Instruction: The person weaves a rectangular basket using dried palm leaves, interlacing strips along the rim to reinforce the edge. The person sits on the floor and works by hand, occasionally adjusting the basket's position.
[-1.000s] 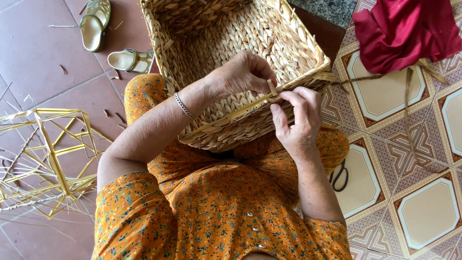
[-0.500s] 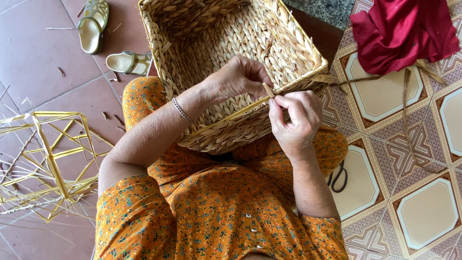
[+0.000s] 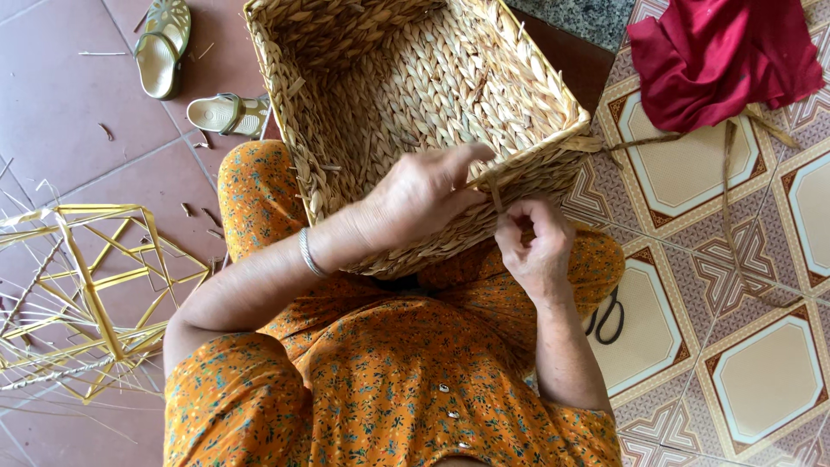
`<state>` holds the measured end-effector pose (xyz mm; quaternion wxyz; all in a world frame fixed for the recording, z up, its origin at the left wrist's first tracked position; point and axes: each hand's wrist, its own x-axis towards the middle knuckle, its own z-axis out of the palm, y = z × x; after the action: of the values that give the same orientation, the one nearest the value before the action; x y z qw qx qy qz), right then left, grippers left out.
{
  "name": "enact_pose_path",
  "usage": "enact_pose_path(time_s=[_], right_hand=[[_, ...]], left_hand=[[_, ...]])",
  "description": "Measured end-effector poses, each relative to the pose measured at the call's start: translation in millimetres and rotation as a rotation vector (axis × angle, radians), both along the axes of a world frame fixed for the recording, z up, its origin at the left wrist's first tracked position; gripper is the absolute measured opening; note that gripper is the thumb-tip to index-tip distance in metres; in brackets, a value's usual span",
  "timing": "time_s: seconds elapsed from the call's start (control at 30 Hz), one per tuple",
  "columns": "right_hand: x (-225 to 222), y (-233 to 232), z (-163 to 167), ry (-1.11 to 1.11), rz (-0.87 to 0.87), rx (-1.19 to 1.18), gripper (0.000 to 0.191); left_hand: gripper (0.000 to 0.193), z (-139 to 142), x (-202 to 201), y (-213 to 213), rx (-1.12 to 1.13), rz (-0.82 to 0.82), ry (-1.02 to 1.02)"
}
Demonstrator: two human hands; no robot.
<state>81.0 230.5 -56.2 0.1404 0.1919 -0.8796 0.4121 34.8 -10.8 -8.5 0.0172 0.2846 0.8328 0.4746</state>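
My left hand (image 3: 424, 195) grips rim of big square woven straw basket (image 3: 415, 95) in my lap; right hand (image 3: 534, 246) w/ fingers pinched on thin dry fibre strand (image 3: 494, 192).

open woven basket (image 3: 415, 95) on lap

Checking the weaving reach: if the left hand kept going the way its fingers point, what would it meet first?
The left hand lies on the basket rim, fingers pointing right along it. First in that line is the strand pinched by the right hand, then probably the basket's right corner; depth is unclear.
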Motion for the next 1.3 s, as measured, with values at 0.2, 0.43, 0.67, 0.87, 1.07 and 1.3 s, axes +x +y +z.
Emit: enact_pose_path(time_s=[0.2, 0.43, 0.67, 0.87, 1.07, 1.3], right_hand=[[14.8, 9.1, -23.6, -0.156, 0.174, -0.188, 0.004], [19.7, 12.8, 16.1, -0.301, 0.141, -0.636, 0.010], [22.1, -29.9, 38.0, -0.078, 0.232, -0.369, 0.004], [-7.8, -29.1, 40.5, 0.282, -0.003, 0.016, 0.015], [-9.2, -31.3, 38.5, 0.324, -0.057, 0.207, 0.035], [-9.3, -30.3, 34.8, 0.389, -0.059, 0.294, 0.032]], left_hand=[[0.047, -10.5, 13.2, 4.7, -0.133, 0.039, 0.384], [0.041, -1.0, 5.3, 0.2, 0.065, 0.058, 0.185], [0.033, 10.4, 15.9, 2.7, -0.023, 0.024, 0.531], [0.019, -8.8, -7.5, -6.5, 0.496, 0.084, -0.759], [0.024, -15.2, -35.8, -8.2, 0.554, 0.101, -0.838], [0.024, -24.5, -42.6, -3.3, 0.750, 0.161, -0.916]])
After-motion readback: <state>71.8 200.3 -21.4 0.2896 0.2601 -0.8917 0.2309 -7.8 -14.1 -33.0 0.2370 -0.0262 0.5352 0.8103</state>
